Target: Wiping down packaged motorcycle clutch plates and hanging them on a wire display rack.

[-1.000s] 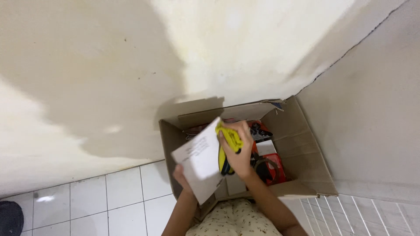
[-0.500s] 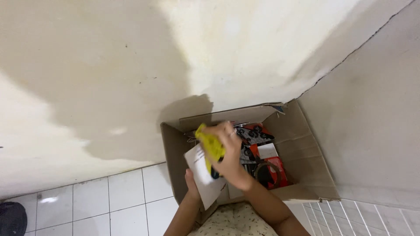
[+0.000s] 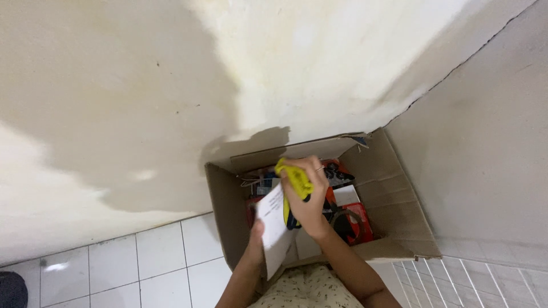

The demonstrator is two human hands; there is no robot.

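Yellow tool: a bright yellow plastic tool (image 3: 294, 178) with a dark lower part, held over the open box, its yellow end tilted up and to the left.
Right hand: the right hand (image 3: 308, 197) has its fingers clamped round the yellow tool.
White card: a flat, stiff white card (image 3: 274, 228) stands on edge just left of the tool, over the box's near left corner.
Left hand: the left hand (image 3: 257, 236) holds the card from below, thumb pressed on its face; the other fingers are hidden behind it.
Change: a second ago the card was raised higher and faced the camera more; it now sits lower and turned edgeways, and the tool has moved left and up.
Box: a brown cardboard box (image 3: 394, 194), flaps open, on the floor in the corner of the walls, holding red and black items (image 3: 348, 219).
Floor: glossy white square tiles (image 3: 114, 256).
Wall: matt, cream, blotchy paint (image 3: 171, 85).
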